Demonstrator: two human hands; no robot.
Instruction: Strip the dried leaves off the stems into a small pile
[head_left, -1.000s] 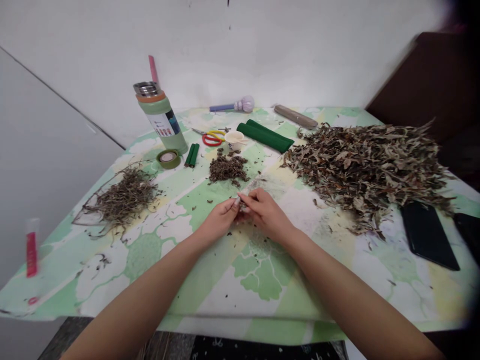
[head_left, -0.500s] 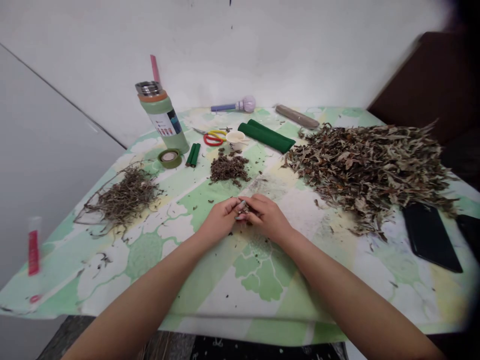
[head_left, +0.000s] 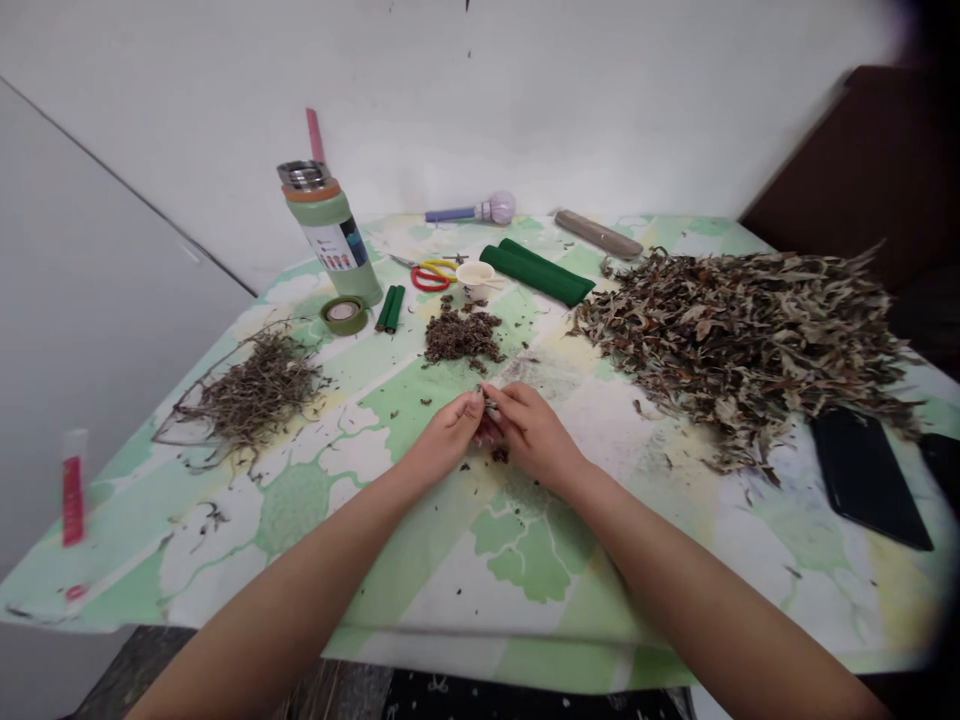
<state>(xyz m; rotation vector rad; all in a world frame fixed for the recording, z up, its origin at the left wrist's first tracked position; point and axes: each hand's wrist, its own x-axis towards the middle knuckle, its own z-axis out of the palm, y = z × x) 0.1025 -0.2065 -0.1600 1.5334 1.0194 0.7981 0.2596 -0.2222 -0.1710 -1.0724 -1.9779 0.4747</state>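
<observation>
With fingers (head_left: 469,408) of the left hand (head_left: 446,435) and right hand (head_left: 538,435) bent inward to meet, pinching a small greyish-brown dried plant scrap (head_left: 491,405) between the tips; exact grip half hidden. Held low over the middle of the cloth-covered table (head_left: 427,600), perhaps to let loose bits drop in one spot, with a small dark-brown clump (head_left: 499,455) just below.

At the far left, a slim pinkish-red tube (head_left: 72,502) with a clear top, contents too blurred to tell. Next, a tangled pile of thin brown dried stems (head_left: 259,390), set well apart, probably to stay unmixed. Behind, a tall pale-green bottle (head_left: 337,250) with an orange collar and bare steel mouth, inside not visible; just in front, an olive-green ring (head_left: 330,318), lid or tape roll, impossible to say. Then two short dark-green rods (head_left: 394,308) side by side, and scissors with red and yellow handles (head_left: 430,285), likely parked for reach.

Straight ahead of the fingers, a heap of dark-brown crumbled plant matter (head_left: 461,338), and just behind, a small white cup (head_left: 471,292) holding something pale. Farther right, two long dark-green felt-like rolls (head_left: 536,275), touching; then a broad pile of dry grey-brown leaves (head_left: 735,340), presumably for easy reach, and a flat black phone-like slab (head_left: 874,480) at its near edge.
</observation>
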